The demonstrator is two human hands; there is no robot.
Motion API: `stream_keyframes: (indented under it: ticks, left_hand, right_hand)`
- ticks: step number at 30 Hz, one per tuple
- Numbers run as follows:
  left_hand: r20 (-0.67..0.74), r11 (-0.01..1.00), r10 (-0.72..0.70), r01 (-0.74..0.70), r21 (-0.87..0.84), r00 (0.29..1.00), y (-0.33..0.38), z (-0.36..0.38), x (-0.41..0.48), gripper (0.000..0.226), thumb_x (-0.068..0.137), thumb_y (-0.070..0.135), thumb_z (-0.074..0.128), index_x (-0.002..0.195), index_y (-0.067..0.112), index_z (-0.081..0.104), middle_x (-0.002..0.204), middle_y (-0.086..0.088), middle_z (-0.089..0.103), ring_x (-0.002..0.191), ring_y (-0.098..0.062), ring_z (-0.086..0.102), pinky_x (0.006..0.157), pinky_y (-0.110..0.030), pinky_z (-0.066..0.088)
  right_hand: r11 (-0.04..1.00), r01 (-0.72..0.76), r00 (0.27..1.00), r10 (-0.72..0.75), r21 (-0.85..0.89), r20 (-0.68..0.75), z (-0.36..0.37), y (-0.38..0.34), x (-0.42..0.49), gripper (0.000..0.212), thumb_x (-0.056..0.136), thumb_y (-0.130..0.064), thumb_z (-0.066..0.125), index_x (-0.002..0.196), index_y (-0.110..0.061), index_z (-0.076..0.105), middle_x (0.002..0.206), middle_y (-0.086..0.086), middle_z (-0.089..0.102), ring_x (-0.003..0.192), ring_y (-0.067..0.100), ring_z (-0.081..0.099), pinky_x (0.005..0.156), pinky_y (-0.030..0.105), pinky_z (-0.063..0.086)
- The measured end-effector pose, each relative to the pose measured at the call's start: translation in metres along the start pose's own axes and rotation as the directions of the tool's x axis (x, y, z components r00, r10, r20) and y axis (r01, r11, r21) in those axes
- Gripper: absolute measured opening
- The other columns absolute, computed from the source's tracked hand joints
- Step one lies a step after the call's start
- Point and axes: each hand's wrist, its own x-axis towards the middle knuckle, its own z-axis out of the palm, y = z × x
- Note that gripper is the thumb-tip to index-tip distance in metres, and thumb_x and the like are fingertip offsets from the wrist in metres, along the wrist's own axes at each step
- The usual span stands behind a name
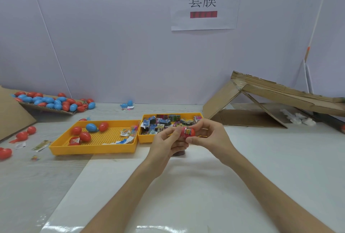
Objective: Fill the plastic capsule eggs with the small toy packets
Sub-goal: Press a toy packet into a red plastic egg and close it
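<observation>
Left hand [166, 142] curls under the red capsule egg [192, 133], held over mid-table. Toy packet [187, 131] sits at its mouth, seemingly half in. Right hand [209, 135] pinches the shell. Step: stuffing. Next: push packet home, close halves squarely.

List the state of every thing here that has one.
Red egg, open, held by both hands.
Packet, partly inside the red egg.
Left hand, grips the red egg.
Right hand, pinches the red egg.
Left tray, holds a few closed eggs.
Right tray, heaped with packets.
Cardboard box, collapsed, lying open.
</observation>
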Motion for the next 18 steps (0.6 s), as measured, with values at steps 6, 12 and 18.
stream_keyframes:
  ticks: [6,12,18]
  left_hand:
    - [-0.004,1.000,0.012,-0.012,-0.012,1.000,0.0006,-0.0001,-0.0002,0.030,0.086,0.036,0.064,0.107,0.016,0.072,0.090,-0.013,0.076,0.081,-0.021,0.074,0.078,-0.030,0.062]
    - [-0.009,0.999,0.038,-0.038,0.013,0.999,-0.0010,-0.0002,0.0011,0.022,0.100,0.021,0.058,0.119,0.013,0.066,0.090,-0.012,0.076,0.084,-0.023,0.075,0.081,-0.031,0.062]
    - [0.009,0.999,0.040,-0.040,0.007,0.999,0.0000,0.0001,0.0004,0.032,0.094,0.026,0.061,0.122,0.012,0.065,0.090,-0.013,0.076,0.083,-0.023,0.075,0.078,-0.031,0.062]
  right_hand:
    - [0.983,-0.089,0.992,0.073,0.162,0.103,-0.0059,-0.0013,0.0004,0.039,0.075,-0.017,0.086,0.113,-0.019,0.074,0.104,0.005,0.074,0.098,0.026,0.072,0.084,0.036,0.060]
    - [0.985,-0.101,0.993,0.091,0.139,0.079,-0.0068,-0.0002,0.0008,0.025,0.076,-0.020,0.082,0.100,-0.017,0.079,0.103,0.015,0.076,0.100,0.032,0.073,0.094,0.046,0.057]
    - [0.989,-0.065,0.997,0.059,0.133,0.050,-0.0085,0.0008,0.0021,0.016,0.070,-0.017,0.085,0.085,-0.020,0.079,0.099,0.012,0.077,0.095,0.024,0.074,0.083,0.031,0.058]
